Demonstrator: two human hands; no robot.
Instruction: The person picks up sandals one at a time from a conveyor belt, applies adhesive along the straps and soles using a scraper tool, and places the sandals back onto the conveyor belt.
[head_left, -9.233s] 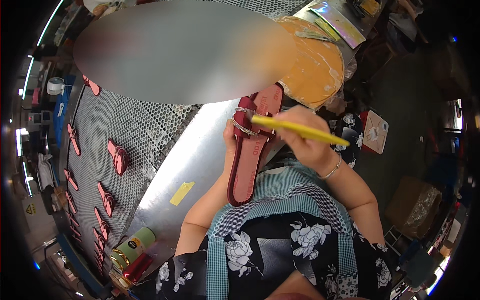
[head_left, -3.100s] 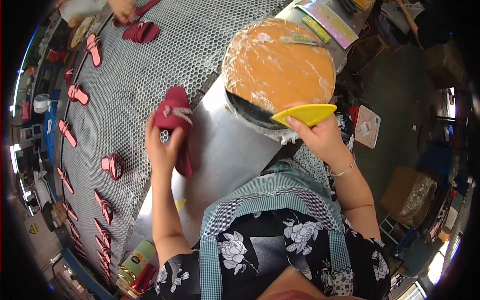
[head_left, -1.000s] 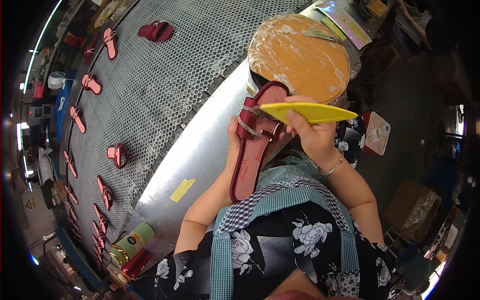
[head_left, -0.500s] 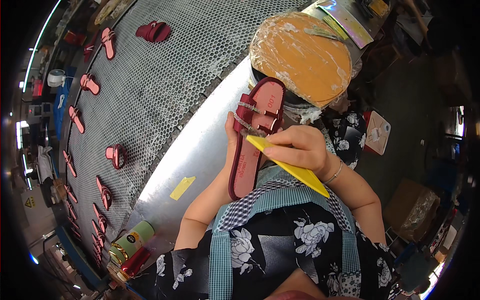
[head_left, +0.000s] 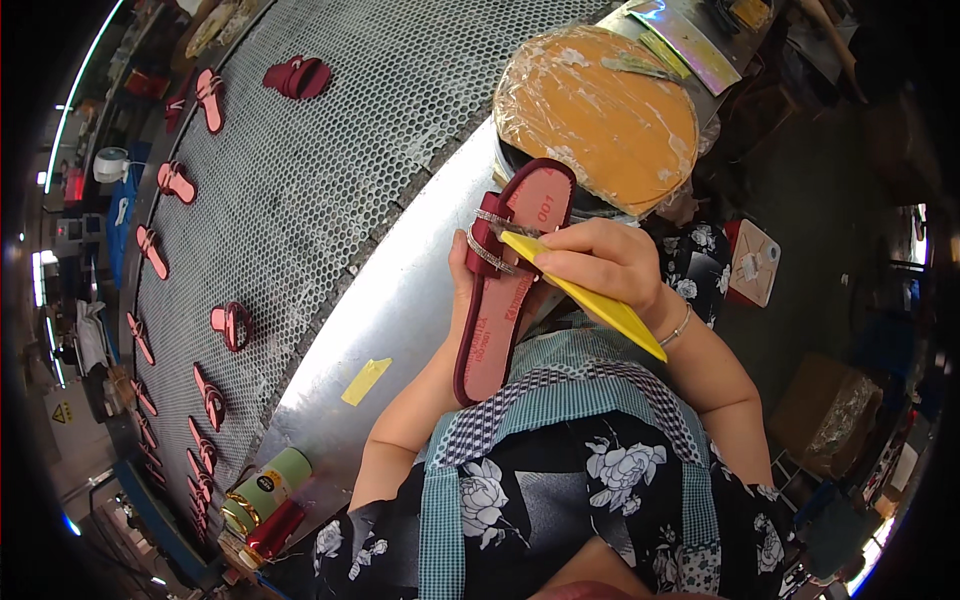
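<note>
My left hand point(head_left: 461, 275) holds a dark red slide sandal point(head_left: 490, 340) from beneath, its thumb along the left edge and most of the fingers hidden behind the sole. The sandal has a pink printed insole and a dark red strap with two rows of rhinestones. In my right hand point(head_left: 605, 262) is a brush point(head_left: 600, 305) with a flat yellow handle, pinched between thumb and fingers. Its dark bristles are at the rhinestone strap, near the upper row; whether they touch it is hard to tell.
Left of me runs a grey mesh conveyor point(head_left: 330, 180) carrying several similar sandals, with a metal rail point(head_left: 330, 385) along its edge. A plastic-wrapped orange round board point(head_left: 600, 120) lies ahead. A green can point(head_left: 280, 475) stands at lower left, a cardboard box point(head_left: 825, 415) at right.
The brush and my right hand have moved slightly upward along the strap. The held sandal has shifted and tilted a little. The sandals on the conveyor have shifted slightly in view.
</note>
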